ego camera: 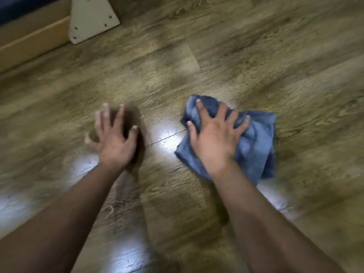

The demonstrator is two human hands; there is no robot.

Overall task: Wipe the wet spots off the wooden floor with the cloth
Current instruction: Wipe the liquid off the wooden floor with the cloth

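Note:
A crumpled blue cloth [256, 142] lies on the wooden floor [216, 56] right of centre. My right hand [214, 134] presses down on it with fingers spread and slightly curled into the folds. My left hand [114, 136] rests on the bare floor to the left, fingers spread. Between the two hands a bright glossy patch [167, 138] shines on the boards, and another gleams beside my left wrist [82, 166]. Motion blur hides whether these are water or light reflections.
A beige triangular bracket [92, 18] with screw holes stands at the upper left beside a light wooden skirting board [33, 44]. Floorboards stretch away to the right and far side. More bright patches lie near the bottom edge [126, 257].

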